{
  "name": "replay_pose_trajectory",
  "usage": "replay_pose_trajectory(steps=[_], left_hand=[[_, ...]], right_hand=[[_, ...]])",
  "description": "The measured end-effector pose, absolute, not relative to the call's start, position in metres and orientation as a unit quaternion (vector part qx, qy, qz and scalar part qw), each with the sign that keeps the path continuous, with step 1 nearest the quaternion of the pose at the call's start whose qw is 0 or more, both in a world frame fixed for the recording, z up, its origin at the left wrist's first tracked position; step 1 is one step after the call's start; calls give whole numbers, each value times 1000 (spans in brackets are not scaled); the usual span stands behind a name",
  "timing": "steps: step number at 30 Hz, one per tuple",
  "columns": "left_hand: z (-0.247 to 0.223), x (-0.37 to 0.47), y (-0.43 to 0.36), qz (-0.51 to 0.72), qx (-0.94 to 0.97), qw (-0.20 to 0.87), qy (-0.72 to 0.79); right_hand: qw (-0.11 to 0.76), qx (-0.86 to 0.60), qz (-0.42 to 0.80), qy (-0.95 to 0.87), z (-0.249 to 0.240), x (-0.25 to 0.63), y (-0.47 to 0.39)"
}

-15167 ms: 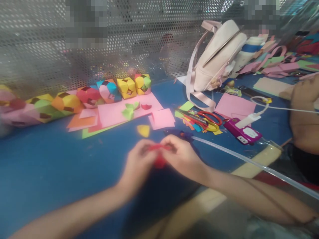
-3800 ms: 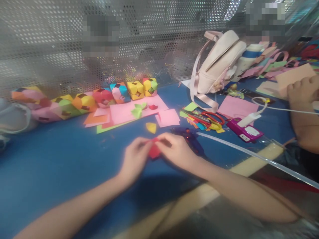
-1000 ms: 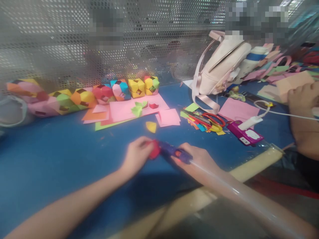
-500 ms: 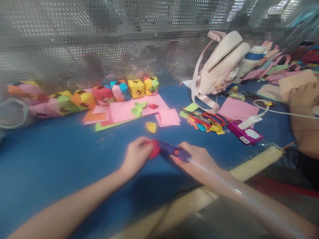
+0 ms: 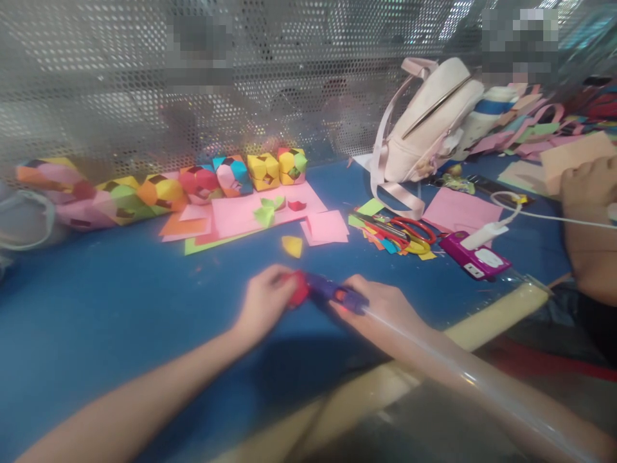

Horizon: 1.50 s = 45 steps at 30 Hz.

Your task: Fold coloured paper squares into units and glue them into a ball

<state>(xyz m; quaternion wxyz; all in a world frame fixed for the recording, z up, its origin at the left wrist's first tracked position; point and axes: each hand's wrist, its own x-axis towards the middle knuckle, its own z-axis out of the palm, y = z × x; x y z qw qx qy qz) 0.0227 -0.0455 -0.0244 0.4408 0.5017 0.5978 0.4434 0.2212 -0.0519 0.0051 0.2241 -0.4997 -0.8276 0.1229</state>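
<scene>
My left hand (image 5: 264, 301) pinches a small red folded paper piece (image 5: 299, 289). A dark blue-purple hot glue gun (image 5: 322, 287) is in my closed right hand (image 5: 378, 307), its front end at the red paper. From its back a long clear glue stick (image 5: 463, 373) runs over my right forearm. Whether the nozzle touches the paper, I cannot tell. Just beyond my hands lies a yellow folded paper piece (image 5: 292, 246). Green folded pieces (image 5: 266, 212) and a small red piece (image 5: 297, 206) rest on a pink sheet (image 5: 231, 215).
Folded paper balls (image 5: 202, 185) line the mesh wall (image 5: 289, 109). Red-handled scissors (image 5: 412, 228) lie on paper scraps. A purple power adapter (image 5: 475, 257) with a white plug sits at right. Behind stand a pale backpack (image 5: 429, 122) and a bottle (image 5: 486, 119). Another person's hand (image 5: 590, 183) holds paper.
Almost nothing differs. Both hands keep their hold on the red paper piece and the glue gun, in nearly the same place.
</scene>
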Motion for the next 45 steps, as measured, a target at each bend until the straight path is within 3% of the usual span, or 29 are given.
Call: replay_pose_trajectory(steps=[16,36,45], left_hand=[[-25,23,-46,434,517,413,612],[-24,23,-44,440,498,447,599],[-25,22,-44,433,494,452,604]], right_hand=[[233,-472,76,-847,0,221,-52],[215,-538,196,-791,20,215,-53],[233,-527,196,-794,18,216,-53]])
